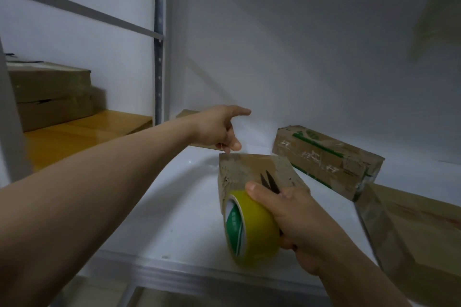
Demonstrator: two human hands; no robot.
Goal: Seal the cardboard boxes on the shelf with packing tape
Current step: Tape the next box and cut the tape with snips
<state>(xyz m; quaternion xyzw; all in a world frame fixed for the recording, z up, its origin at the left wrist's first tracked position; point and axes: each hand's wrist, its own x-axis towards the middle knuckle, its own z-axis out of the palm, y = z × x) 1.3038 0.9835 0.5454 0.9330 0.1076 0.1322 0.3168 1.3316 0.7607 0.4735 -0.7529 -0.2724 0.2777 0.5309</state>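
This is a storeroom, a place for stock and packing. A grey perforated metal upright (159,40) carries a white shelf board (189,207) and, to its left, a glossy yellow-orange shelf board (82,132), both against a plain white wall (299,57). Flat brown cardboard boxes (50,87) are stacked on the left shelf. A small brown cardboard box (249,169), a long brown box printed with a green stripe (324,159) and a large plain brown carton (411,232) lie on the white one, with a roll of yellow packing tape (252,227) just in front of the small box.
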